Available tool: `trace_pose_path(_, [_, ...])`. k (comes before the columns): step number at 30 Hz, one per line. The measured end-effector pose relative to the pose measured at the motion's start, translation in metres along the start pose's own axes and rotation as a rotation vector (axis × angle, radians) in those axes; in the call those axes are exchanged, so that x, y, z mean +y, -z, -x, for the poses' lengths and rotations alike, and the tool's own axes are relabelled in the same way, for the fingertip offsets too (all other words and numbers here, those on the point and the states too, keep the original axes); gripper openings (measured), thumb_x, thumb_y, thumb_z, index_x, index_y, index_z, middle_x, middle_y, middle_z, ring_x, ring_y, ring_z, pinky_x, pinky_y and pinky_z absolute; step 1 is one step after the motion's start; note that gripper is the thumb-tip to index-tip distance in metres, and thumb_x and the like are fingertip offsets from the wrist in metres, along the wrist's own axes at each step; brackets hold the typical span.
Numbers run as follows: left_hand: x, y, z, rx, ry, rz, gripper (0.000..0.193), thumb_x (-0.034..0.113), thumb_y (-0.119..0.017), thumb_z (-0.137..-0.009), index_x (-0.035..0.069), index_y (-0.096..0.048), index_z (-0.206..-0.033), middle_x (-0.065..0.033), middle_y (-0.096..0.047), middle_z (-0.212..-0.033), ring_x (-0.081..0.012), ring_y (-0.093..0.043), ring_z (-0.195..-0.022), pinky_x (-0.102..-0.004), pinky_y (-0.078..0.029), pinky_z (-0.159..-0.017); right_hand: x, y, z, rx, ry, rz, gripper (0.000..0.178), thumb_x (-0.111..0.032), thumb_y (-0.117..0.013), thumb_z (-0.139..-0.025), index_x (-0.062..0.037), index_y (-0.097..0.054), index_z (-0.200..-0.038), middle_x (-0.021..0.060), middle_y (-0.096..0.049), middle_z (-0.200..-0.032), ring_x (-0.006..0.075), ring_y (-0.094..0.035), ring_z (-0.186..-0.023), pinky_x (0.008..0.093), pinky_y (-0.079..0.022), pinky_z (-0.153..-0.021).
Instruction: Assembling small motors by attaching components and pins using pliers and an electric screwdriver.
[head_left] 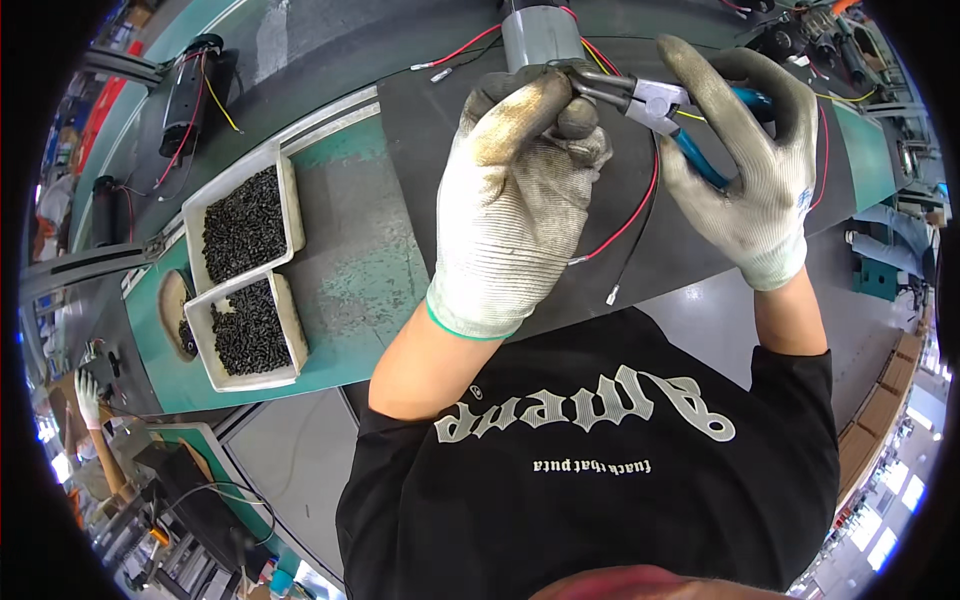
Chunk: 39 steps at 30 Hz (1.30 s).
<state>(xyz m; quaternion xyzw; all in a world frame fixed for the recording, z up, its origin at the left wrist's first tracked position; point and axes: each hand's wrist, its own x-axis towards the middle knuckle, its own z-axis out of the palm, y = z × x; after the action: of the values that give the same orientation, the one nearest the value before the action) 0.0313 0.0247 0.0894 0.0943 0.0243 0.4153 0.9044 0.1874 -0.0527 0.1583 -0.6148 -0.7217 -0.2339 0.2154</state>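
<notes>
Over the dark mat [420, 130] | left hand [515, 200] fingers clamped on grey motor [540, 35] | right hand [745, 170] fingers closed around blue-handled pliers [660, 105]

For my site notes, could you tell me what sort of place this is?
Probably a factory assembly line: gloved hands work pliers on a wired grey part, trays of small black screws stand alongside, and similar wired units lie along the bench.

Two gloved hands, one pair of pliers [655, 103], two trays of black screws [245, 225].
</notes>
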Motion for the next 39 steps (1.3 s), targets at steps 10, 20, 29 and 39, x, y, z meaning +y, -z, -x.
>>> trace_pose_path(10, [0.001,-0.002,0.008,0.053,-0.182,-0.134,0.010,0.009,-0.057,-0.091,0.002,-0.063,-0.095,-0.0047,-0.058,-0.086,-0.0132,-0.049,-0.077,-0.0292,-0.041,-0.070,0.007,0.000,-0.011,-0.052,0.092,-0.055,0.058,-0.005,-0.071,-0.059,-0.0148,-0.070,-0.116,0.0094,-0.061,-0.104,0.0222,-0.057,-0.096,0.0330,-0.050,-0.082])
trace_pose_path(20, [0.009,0.006,0.006,0.124,-0.238,-0.267,0.012,0.007,-0.061,-0.087,-0.001,-0.057,-0.095,-0.0114,-0.063,-0.083,-0.0171,-0.060,-0.071,-0.0310,-0.049,-0.065,0.014,-0.009,-0.013,-0.050,0.127,-0.075,0.060,-0.005,-0.071,-0.059,-0.0167,-0.069,-0.118,0.0087,-0.061,-0.105,0.0226,-0.058,-0.094,0.0341,-0.052,-0.080])
trace_pose_path(29, [0.021,0.000,-0.024,0.189,-0.302,-1.066,0.017,0.008,-0.057,-0.086,-0.005,-0.058,-0.096,-0.0143,-0.064,-0.087,-0.0134,-0.062,-0.075,-0.0277,-0.051,-0.069,0.044,-0.046,-0.017,-0.089,0.062,-0.053,0.046,-0.006,-0.066,-0.067,-0.0057,-0.062,-0.113,0.0154,-0.060,-0.103,0.0329,-0.058,-0.094,0.0394,-0.048,-0.085])
trace_pose_path(39, [0.023,0.044,-0.167,0.516,-0.025,-2.022,0.093,0.066,-0.063,-0.072,-0.015,-0.053,-0.116,-0.0317,-0.059,-0.116,-0.0398,-0.057,-0.114,-0.0409,-0.044,-0.098,0.092,-0.167,-0.003,-0.224,-1.010,-1.988,0.019,-0.013,-0.053,-0.082,-0.0074,-0.058,-0.100,0.0075,-0.063,-0.077,0.0219,-0.064,-0.068,0.0349,-0.054,-0.066])
